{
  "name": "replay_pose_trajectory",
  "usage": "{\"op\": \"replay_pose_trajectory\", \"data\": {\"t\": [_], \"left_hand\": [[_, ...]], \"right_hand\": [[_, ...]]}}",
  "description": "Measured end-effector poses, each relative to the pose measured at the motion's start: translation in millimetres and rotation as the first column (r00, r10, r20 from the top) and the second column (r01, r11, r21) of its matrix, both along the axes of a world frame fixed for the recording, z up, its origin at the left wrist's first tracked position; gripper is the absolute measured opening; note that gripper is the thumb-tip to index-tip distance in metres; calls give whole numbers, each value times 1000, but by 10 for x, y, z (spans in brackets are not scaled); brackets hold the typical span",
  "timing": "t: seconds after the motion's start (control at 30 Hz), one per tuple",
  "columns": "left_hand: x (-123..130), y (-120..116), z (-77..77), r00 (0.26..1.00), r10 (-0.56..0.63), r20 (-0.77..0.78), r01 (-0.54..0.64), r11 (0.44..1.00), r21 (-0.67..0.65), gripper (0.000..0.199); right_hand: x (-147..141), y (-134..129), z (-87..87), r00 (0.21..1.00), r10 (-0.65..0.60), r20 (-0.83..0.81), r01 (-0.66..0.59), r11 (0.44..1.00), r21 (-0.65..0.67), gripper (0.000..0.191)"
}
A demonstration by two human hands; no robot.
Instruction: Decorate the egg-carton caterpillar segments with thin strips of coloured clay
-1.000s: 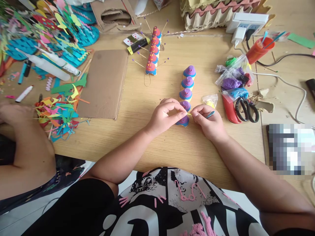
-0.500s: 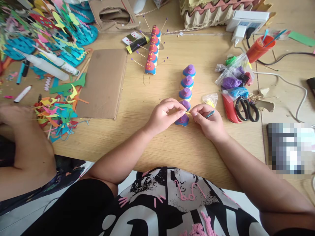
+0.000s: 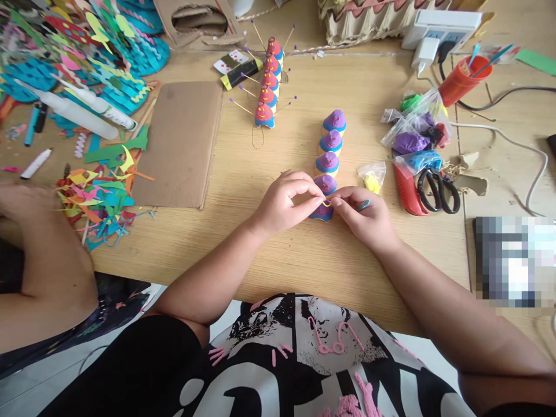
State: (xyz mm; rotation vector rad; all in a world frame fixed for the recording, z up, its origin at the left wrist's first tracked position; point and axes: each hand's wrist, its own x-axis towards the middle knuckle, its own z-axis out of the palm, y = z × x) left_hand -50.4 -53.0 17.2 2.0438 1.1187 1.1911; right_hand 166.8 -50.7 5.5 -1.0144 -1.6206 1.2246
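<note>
A thin yellow clay strand (image 3: 327, 203) hangs in a small curve between my two hands. My left hand (image 3: 284, 205) pinches one end with thumb and forefinger. At the other end, the fingertips of my right hand (image 3: 369, 217) are closed on it. A small blue tip (image 3: 364, 204), perhaps of a tool, sticks out between my right fingers; the rest is hidden. Right under the strand lies a purple-and-blue egg-carton caterpillar (image 3: 328, 163) with smiling faces on its bumps. My fingers partly cover its nearest bumps. Beside it is a bag of yellow clay (image 3: 372, 178).
A red-and-blue egg-carton caterpillar (image 3: 266, 92) with purple-tipped sticks stands farther back. Scissors (image 3: 438, 191), bagged clay (image 3: 412, 142) and a red cup (image 3: 465, 81) are at right. Cardboard (image 3: 178, 145), paper scraps (image 3: 102, 197) and another person's arm (image 3: 52, 249) are at left.
The yellow strand, nearly straight before, now sags into a curve. Both hands have shifted slightly left, and the camera view has tilted a little.
</note>
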Motion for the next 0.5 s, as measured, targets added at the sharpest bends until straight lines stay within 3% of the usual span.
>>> {"op": "replay_pose_trajectory", "data": {"t": [0.27, 0.5], "left_hand": [[-47, 1, 25, 987, 10, -162, 11, 992, 125, 11], [-61, -6, 74, 971, 3, -240, 42, 983, 181, 16]], "right_hand": [[-2, -57, -2, 996, -36, 76, 26, 993, 117, 22], [5, -77, -6, 985, -42, 166, 7, 978, 207, 25]]}}
